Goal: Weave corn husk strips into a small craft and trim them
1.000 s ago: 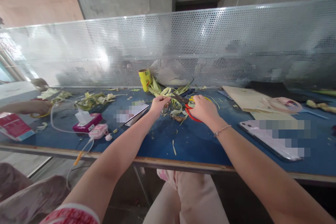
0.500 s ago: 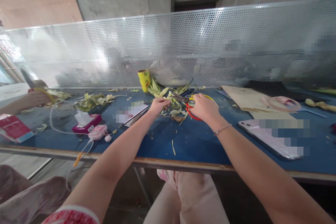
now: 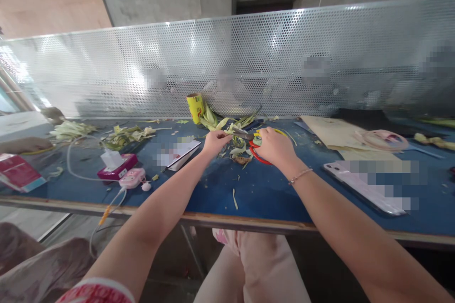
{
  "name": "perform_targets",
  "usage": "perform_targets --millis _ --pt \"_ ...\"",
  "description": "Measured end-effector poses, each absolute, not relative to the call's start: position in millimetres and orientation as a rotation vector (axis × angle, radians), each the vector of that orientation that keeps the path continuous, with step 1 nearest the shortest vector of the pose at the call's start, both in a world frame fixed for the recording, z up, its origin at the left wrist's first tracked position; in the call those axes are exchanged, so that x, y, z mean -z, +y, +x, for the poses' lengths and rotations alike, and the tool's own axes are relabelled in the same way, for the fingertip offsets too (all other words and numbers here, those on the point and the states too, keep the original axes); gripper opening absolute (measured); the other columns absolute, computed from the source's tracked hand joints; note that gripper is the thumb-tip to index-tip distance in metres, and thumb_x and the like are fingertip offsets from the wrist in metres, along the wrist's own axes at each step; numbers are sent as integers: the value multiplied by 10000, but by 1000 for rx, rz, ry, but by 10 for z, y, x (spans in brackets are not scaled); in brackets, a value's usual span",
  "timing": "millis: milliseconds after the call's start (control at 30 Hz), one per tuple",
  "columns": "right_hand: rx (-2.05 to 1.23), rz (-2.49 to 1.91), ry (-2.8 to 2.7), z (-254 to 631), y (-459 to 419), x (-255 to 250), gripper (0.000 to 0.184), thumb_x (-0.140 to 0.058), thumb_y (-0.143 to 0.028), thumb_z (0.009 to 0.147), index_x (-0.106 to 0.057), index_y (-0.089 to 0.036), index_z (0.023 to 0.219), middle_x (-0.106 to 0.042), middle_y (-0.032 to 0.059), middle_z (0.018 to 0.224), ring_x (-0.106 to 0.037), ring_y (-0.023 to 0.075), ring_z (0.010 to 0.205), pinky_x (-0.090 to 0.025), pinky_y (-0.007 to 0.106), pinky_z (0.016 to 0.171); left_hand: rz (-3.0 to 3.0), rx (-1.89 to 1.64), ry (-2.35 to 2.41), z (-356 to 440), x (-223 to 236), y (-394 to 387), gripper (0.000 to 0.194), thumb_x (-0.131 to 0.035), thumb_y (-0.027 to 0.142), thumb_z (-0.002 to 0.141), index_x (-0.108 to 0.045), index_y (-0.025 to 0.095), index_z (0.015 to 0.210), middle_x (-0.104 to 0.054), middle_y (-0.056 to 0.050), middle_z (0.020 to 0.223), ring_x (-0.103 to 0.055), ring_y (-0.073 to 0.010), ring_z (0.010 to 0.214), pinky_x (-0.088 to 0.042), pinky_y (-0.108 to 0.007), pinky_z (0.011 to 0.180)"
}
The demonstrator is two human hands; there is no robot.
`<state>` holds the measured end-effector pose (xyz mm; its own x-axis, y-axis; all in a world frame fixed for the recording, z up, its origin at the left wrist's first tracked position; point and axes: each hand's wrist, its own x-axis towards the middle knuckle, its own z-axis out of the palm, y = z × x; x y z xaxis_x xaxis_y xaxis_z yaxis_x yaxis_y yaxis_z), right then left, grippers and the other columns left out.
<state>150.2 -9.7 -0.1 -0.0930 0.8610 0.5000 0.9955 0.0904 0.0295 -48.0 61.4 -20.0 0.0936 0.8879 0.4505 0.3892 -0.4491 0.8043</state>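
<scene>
right hand point(image 3: 273, 146) curled round scissors point(image 3: 246, 136) | left hand point(image 3: 214, 143) nearly closed, pinching pale leafy strip point(image 3: 231, 129) | blades beside strip, seemingly cutting | calls for fingertips clear of blades

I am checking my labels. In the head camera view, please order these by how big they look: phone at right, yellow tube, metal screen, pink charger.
1. Metal screen
2. Phone at right
3. Yellow tube and pink charger: too alike to rank
</scene>
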Motion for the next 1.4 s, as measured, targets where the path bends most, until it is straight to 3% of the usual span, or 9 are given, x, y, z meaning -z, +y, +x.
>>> perform_targets --millis 667,1400 --pt "642 -1746 -2098 1572 -109 -71 334 -549 -248 802 -562 -149 1121 -596 130 1063 -591 236 861 -386 309 682 1919 -1251 1285 -502 194 645 318 -651 461 651 -644 151 577 -548 5 485 -445 -86 449 -336 -221 461" --pt "585 -1805 -2030 1640 -80 -52 258 -505 -230 832 -618 -212 1062 -583 90 991 -583 192 764 -370 289 626 1904 -1270 1268 -479 201 626 297 -636 429 665 -605 152 563 -543 5 501 -439 -81 435 -337 -231 476"
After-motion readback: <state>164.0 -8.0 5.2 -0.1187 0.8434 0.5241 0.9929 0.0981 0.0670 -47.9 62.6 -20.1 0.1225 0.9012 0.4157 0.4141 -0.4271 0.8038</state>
